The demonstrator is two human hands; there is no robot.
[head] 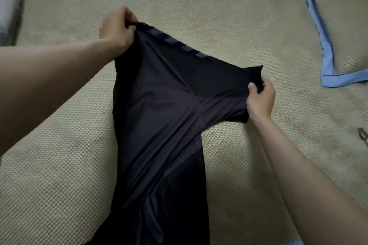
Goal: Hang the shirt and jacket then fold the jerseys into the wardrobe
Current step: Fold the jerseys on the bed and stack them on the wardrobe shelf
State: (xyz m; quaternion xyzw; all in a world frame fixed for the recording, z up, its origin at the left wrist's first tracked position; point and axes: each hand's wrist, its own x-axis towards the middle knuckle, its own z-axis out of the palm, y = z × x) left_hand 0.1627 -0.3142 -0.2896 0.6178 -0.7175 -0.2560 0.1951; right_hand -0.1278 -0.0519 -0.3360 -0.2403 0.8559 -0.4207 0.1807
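i see my left hand (117, 28) clenched on the far corner of the black jersey (159, 115), fingers curled round a bunched fold of cloth in the upper left of centre, where a sliver of red peeks out at the fingertips. my right hand (260, 99) pinches the sleeve end at centre right, thumb (252, 87) on top of the fabric and the other fingers wrapped behind it. between the two grips the top edge of the jersey is pulled into a slanting line, with a row of grey stripes (179, 42) running along it. the rest of the garment hangs and drapes from the middle of the frame down to the bottom edge, with faint grey markings near the lower centre. it lies over a beige woven mat (59, 185) that fills most of the view. at the upper right sits a woven pillow with a blue border (326, 45), well apart from the jersey. a small metal object (362, 135) lies on the mat at the right edge; i cannot tell what it is. a blurred grey and white thing (10, 10) sits at the upper left edge.
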